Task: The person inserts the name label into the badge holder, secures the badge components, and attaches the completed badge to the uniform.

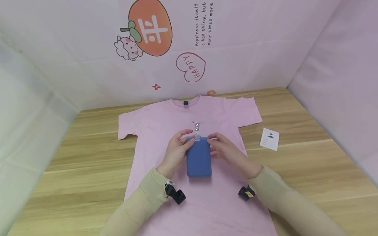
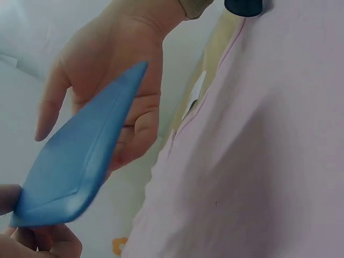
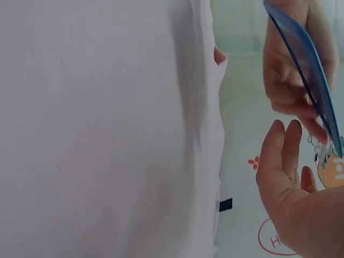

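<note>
A blue badge holder (image 1: 199, 159) is held up over the pink T-shirt (image 1: 159, 121), with a clear strap and metal clip (image 1: 197, 128) standing up from its top edge. My left hand (image 1: 175, 150) pinches its upper left corner between thumb and fingers, as the left wrist view also shows at the holder's (image 2: 75, 161) lower end. Beside the upper right corner is my right hand (image 1: 230, 151), its fingers relaxed and not curled round the holder. In the right wrist view the right hand's fingers (image 3: 274, 150) stretch toward the holder (image 3: 306, 54).
To the right of the shirt, a small white card (image 1: 269, 139) with a printed figure lies on the wooden table (image 1: 88, 157). Printed white cloth (image 1: 248, 49) walls in the back and sides. Each wrist wears a black camera (image 1: 178, 196).
</note>
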Demonstrator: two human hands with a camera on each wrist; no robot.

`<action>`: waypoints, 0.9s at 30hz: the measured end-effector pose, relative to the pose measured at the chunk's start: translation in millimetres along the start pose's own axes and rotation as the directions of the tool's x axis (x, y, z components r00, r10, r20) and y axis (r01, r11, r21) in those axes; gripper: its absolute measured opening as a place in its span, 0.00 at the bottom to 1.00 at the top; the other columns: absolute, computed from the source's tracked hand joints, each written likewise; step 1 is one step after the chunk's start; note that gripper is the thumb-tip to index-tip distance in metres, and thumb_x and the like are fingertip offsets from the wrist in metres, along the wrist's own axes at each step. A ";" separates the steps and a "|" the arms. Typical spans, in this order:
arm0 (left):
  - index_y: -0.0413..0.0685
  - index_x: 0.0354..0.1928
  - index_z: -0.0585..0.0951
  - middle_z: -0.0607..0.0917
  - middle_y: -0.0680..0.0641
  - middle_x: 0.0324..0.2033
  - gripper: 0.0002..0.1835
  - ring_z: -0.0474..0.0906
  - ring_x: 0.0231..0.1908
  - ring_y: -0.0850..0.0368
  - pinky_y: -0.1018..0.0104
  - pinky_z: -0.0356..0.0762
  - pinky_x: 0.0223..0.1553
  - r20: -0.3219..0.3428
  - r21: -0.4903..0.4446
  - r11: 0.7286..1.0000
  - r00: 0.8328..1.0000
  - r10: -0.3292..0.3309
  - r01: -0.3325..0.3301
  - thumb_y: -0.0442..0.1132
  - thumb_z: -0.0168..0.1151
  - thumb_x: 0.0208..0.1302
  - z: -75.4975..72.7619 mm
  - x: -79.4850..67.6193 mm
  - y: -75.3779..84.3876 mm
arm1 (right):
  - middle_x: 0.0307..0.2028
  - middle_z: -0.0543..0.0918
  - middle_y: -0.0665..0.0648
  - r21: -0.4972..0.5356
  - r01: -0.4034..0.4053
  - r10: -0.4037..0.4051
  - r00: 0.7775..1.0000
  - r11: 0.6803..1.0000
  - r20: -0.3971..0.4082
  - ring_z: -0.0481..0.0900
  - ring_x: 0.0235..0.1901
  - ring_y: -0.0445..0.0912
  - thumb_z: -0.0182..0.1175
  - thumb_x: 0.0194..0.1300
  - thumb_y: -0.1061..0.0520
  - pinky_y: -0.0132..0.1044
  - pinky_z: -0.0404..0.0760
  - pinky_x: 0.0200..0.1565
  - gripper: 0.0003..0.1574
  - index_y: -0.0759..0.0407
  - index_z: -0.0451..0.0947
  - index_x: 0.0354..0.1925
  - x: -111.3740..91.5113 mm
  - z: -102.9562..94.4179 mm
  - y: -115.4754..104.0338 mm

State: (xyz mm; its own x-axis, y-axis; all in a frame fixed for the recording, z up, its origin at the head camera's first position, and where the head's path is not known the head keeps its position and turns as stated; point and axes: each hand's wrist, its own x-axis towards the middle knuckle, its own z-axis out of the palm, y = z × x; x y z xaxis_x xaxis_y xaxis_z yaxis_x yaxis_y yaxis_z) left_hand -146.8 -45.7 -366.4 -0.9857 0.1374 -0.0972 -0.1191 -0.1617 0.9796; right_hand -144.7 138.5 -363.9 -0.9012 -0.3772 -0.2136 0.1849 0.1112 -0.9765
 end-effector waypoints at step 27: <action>0.33 0.56 0.74 0.84 0.40 0.43 0.17 0.77 0.36 0.67 0.71 0.74 0.41 0.315 0.284 0.959 0.946 -0.082 -0.012 0.35 0.52 0.68 1.6 -8.0 -2.4 | 0.22 0.65 0.49 -0.195 0.120 -0.113 0.993 0.973 0.046 0.61 0.20 0.38 0.48 0.71 0.59 0.29 0.68 0.30 0.08 0.63 0.70 0.36 15.7 -20.3 -28.5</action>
State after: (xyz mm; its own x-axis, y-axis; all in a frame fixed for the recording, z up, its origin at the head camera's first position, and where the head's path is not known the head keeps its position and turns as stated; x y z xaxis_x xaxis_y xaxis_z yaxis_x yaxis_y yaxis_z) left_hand -138.4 -44.9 -367.7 -0.8851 0.4506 -0.1167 -0.0690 0.1210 0.9903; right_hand -172.1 148.0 -338.8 -0.8973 -0.4293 -0.1030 -0.0047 0.2426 -0.9701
